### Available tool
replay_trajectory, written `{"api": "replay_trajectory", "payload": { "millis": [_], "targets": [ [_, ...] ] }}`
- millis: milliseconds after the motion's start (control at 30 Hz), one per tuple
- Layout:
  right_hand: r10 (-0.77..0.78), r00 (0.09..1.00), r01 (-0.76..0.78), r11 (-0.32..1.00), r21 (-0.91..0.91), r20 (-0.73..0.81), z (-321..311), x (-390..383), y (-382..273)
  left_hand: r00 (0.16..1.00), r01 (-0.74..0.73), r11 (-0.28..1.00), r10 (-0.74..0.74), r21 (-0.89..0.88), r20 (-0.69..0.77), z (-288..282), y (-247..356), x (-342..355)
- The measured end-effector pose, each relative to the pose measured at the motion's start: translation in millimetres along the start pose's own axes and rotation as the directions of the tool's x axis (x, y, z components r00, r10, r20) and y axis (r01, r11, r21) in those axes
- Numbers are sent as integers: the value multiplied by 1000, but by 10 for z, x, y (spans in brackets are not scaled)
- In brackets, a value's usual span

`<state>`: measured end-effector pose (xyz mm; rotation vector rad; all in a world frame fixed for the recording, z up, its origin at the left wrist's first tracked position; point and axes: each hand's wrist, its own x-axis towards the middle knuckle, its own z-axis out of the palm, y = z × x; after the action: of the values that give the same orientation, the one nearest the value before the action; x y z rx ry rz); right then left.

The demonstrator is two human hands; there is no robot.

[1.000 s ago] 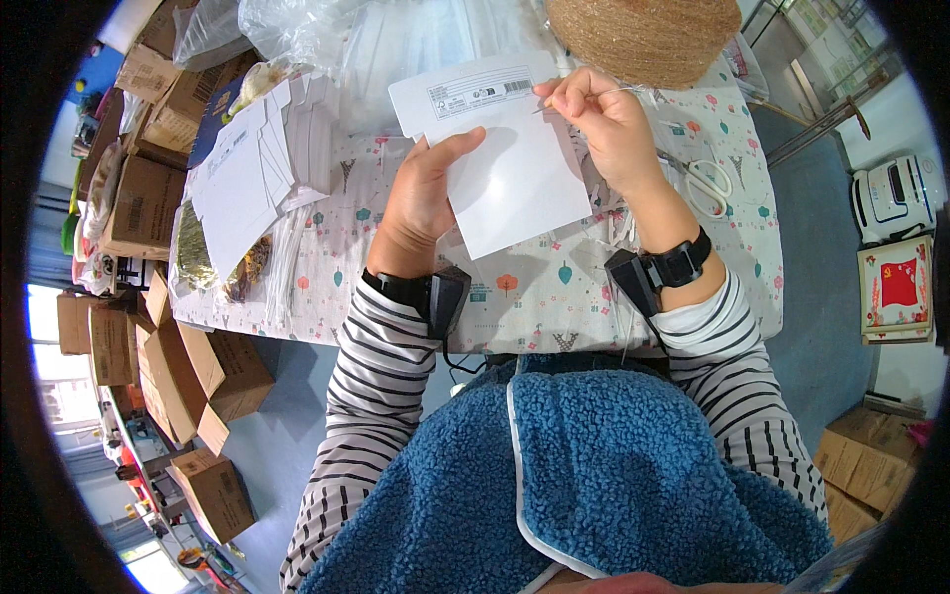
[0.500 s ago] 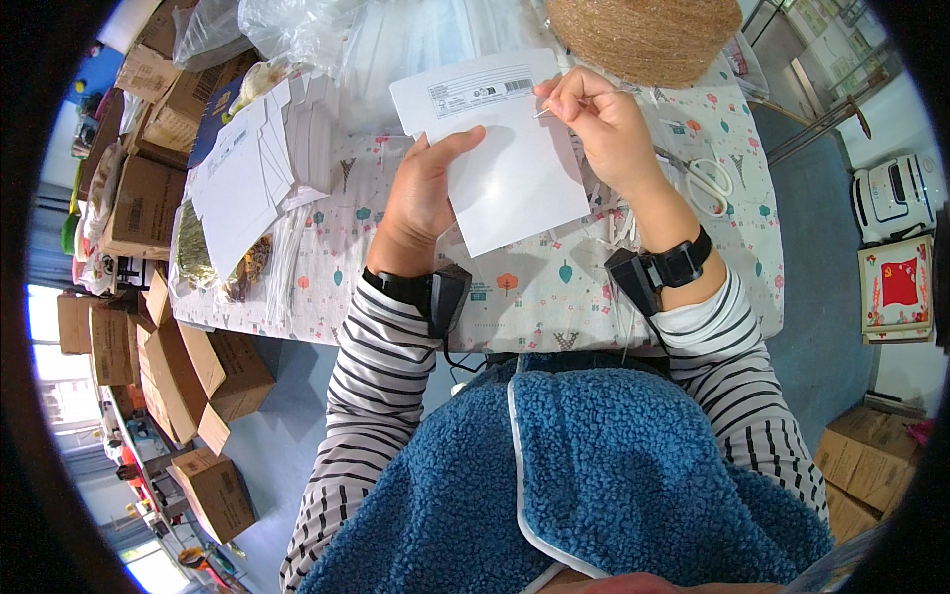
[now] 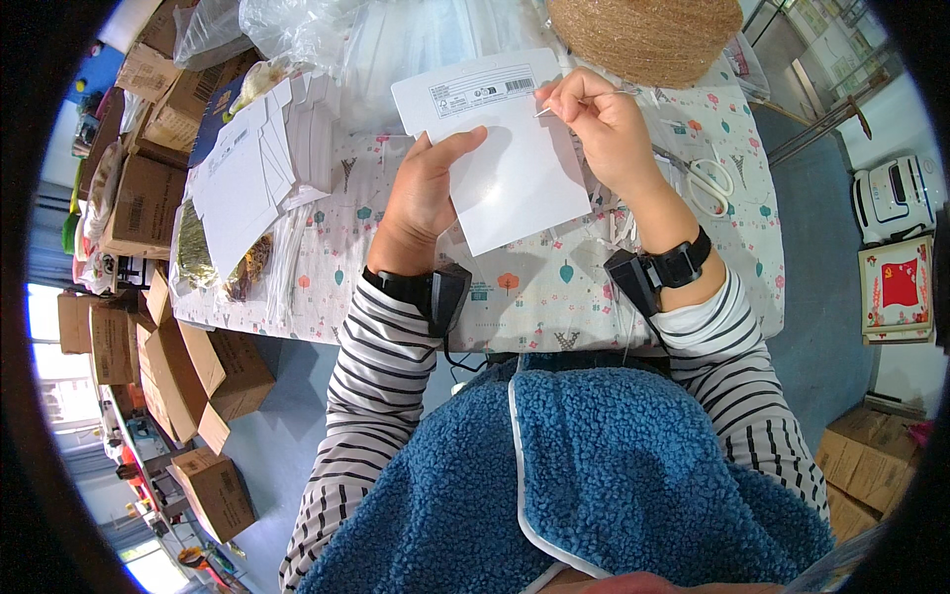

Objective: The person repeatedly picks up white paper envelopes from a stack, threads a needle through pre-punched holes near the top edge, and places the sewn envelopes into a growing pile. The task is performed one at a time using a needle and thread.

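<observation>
A white card (image 3: 515, 183) with a tab and a printed barcode label is held up over the table in the head view. My left hand (image 3: 426, 188) grips it at the left side, thumb across its face. At the card's upper right edge, my right hand (image 3: 604, 129) pinches a thin pale strand (image 3: 541, 111), possibly a thread or needle, too fine to make out. White-handled scissors (image 3: 711, 188) lie just right of that hand. Loose white strips (image 3: 623, 230) lie below it, partly hidden.
The patterned table (image 3: 524, 317) holds stacked white cards (image 3: 252, 168), shiny bagged material (image 3: 193, 247), clear plastic packets (image 3: 386, 35) and a big brown fibre coil (image 3: 643, 30). Cardboard boxes (image 3: 213, 495) crowd the left floor; a white appliance (image 3: 891, 198) and more boxes (image 3: 856, 450) are at right.
The card has risen very slightly toward the back of the table. My right fingers have shifted a little at its edge; my left hand keeps its hold.
</observation>
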<state>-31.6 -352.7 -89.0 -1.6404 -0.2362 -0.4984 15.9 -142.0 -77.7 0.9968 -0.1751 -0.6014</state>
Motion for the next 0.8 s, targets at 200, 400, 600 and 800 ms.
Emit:
{"api": "replay_trajectory", "payload": {
  "millis": [200,400,600,800],
  "targets": [
    [-4,999,9,991,136,-38,12,25,60,999,21,1000,-20,-21,32,-2,37,-14],
    [-7,1000,6,999,48,5,-8,11,30,1000,-3,1000,3,-17,31,10,22,-22],
    [-133,989,144,956,-257,59,22,-1,8,1000,18,1000,-18,-4,6,-8,-6,2],
    [-129,992,128,977,-171,3,68,-16,38,1000,-3,1000,3,-20,6,-24,-26,14]
  ]
}}
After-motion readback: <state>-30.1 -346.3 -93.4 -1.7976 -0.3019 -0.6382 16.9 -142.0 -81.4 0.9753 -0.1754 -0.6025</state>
